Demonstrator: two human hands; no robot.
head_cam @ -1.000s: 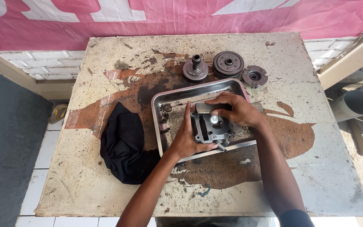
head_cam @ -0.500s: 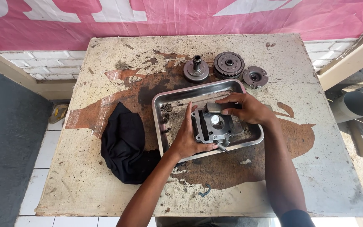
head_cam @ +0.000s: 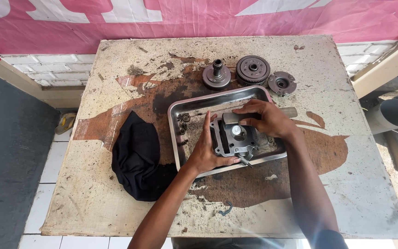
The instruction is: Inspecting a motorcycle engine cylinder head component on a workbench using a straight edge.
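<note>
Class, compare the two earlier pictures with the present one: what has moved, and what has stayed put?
The right hand shifted slightly right along the grey bar it grips above the engine casting. The left hand still steadies that casting in the metal tray. The black cloth and three gear parts stayed put.

Bright, sharp daylight from the right, soft shadows, faint lens flare at bottom.

Your grey cast-metal engine part (head_cam: 232, 138), blocky with openings and a round centre, lying flat in the shallow steel tray (head_cam: 194, 102), a grey metal bar (head_cam: 286, 112) resting across its top edge
</note>
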